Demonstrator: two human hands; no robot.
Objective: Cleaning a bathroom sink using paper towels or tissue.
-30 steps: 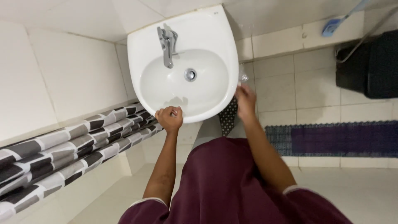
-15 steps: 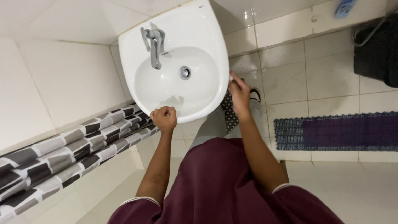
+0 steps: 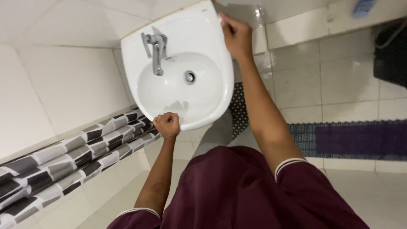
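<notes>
While your left hand point(image 3: 167, 125) grips, fingers curled, the white washbasin point(image 3: 212, 46) rim at 6 o'clock, your right hand point(image 3: 236, 34) presses fingers together at 1 o'clock, beyond the chrome tap point(image 3: 157, 50).

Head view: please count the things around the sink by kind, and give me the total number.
Sink, white: 1
Faucet, metal: 1
Drain: 1
Curtain, black, grey and white checks: 1
Floor mat, purple: 1
Hands on the sink rim: 2, left hand and right hand
Total: 7
</notes>
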